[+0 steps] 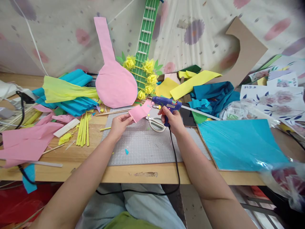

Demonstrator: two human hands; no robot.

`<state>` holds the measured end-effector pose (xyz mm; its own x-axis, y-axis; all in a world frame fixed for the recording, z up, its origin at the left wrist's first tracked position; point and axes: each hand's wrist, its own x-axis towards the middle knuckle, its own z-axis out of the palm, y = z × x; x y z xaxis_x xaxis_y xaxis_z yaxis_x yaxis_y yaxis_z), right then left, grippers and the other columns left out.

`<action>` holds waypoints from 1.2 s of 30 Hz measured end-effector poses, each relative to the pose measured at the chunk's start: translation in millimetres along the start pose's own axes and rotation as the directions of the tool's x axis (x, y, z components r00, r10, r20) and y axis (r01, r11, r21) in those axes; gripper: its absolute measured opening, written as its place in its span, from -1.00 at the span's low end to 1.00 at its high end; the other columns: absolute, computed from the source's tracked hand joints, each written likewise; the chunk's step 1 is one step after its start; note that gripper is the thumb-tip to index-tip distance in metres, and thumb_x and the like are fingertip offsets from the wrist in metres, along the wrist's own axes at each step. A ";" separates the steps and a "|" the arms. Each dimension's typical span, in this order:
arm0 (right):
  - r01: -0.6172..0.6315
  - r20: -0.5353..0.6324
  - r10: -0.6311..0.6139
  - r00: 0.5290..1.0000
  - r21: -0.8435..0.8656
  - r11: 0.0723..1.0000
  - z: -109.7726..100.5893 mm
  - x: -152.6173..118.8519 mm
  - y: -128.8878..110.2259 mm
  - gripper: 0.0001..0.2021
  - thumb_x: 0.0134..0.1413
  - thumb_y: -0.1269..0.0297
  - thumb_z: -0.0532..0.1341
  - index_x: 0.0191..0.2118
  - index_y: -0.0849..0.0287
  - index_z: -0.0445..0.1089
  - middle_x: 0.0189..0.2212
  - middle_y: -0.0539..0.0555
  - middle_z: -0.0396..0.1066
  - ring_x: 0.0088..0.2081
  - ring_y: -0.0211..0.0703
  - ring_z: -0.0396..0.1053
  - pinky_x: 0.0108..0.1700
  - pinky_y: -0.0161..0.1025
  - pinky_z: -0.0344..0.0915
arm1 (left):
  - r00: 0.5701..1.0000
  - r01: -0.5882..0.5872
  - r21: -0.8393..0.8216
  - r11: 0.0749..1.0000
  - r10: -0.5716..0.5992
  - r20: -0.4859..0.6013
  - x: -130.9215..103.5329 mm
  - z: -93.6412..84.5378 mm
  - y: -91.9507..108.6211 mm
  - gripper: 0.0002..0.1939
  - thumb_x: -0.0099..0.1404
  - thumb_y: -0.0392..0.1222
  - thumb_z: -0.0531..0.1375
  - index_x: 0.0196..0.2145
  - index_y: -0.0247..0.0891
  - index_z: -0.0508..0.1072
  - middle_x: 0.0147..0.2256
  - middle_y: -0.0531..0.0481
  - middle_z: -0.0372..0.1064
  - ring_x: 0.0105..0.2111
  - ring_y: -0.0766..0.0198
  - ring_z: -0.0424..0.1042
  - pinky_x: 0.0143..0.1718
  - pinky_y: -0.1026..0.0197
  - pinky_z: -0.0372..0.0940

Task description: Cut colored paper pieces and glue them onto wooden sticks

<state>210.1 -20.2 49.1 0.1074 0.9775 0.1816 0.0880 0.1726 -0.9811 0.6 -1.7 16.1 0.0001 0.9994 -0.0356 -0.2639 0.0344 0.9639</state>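
My left hand [120,126] pinches a small strip of pink paper [140,112], one edge of which looks rolled. In my right hand [173,120] is a blue hot glue gun [166,103] with a white glue stick [202,113] out of its back. Its nozzle points left, close above the far end of the strip; whether they touch I cannot tell. Scissors [156,124] lie below on the grey cutting mat [143,149]. Behind the hands stands a pink guitar-shaped cutout [116,83], beside a green instrument neck [144,41] with yellow paper flowers [149,66].
Blue and yellow crepe paper [69,92], pink sheets [28,141] and yellow strips [83,129] lie at left. A dark phone [187,117] sits behind my right hand. Blue sheets [240,144] and a cardboard piece [247,51] are at right. The gun's black cord [177,165] hangs over the table edge.
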 end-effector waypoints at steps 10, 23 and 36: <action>0.023 -0.140 -0.030 0.990 -0.053 0.998 -20.1 10.6 8.1 -0.54 -0.15 -0.21 0.09 -0.51 0.17 0.24 -0.52 0.04 0.38 -0.67 -0.41 0.17 -0.65 -0.38 0.09 | 0.998 -0.013 -0.071 0.997 0.008 -0.066 4.1 -4.2 1.7 -0.66 -0.22 -0.10 0.36 -0.47 -0.36 0.48 -0.48 -0.01 0.43 -0.47 0.33 0.40 -0.22 0.13 0.32; -0.101 -0.260 0.004 0.966 -0.359 0.928 -69.6 20.6 41.7 -0.60 -0.20 -0.08 0.20 -0.55 0.25 0.35 -0.78 -0.06 0.18 -0.72 -0.37 0.10 -0.64 -0.36 0.04 | 0.993 -0.028 -0.149 0.988 0.010 -0.119 8.6 -7.3 -0.2 -0.68 -0.21 -0.13 0.35 -0.50 -0.35 0.41 -0.51 0.03 0.39 -0.47 0.37 0.38 -0.19 0.15 0.30; -0.174 -0.179 0.076 0.981 -0.636 0.752 -79.4 22.6 59.7 -0.49 -0.28 -0.18 0.17 -0.47 0.27 0.42 -0.73 0.00 0.27 -0.65 -0.27 0.20 -0.55 -0.31 0.13 | 0.993 -0.036 -0.164 0.986 0.017 -0.117 10.5 -10.5 -3.7 -0.67 -0.17 -0.15 0.34 -0.41 -0.32 0.40 -0.46 0.04 0.40 -0.45 0.38 0.40 -0.19 0.16 0.29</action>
<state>296.4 2.5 0.0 0.2892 0.9503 0.1158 0.6774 -0.1177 -0.7262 -8.6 8.6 9.3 -0.1174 0.9918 -0.0500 -0.4182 -0.0037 0.9084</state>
